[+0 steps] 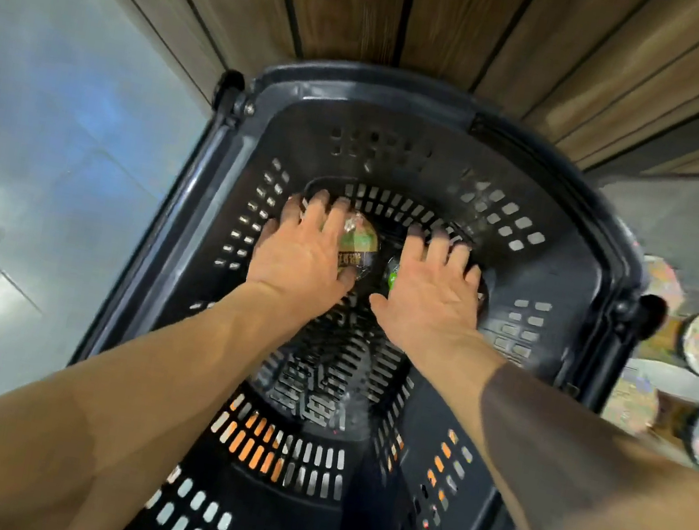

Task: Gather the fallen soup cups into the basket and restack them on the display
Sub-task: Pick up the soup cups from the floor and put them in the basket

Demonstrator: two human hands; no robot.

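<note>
Inside the basket (567, 278), left hand (303, 252) clasps a cup (360, 243) from above. Right hand (431, 292) covers a second cup (392, 274), grip unclear.

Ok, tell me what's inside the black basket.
On the basket floor, the left hand grips the left soup cup; the right hand covers the right soup cup but for a green edge. Anything else under the hands is hidden.
</note>
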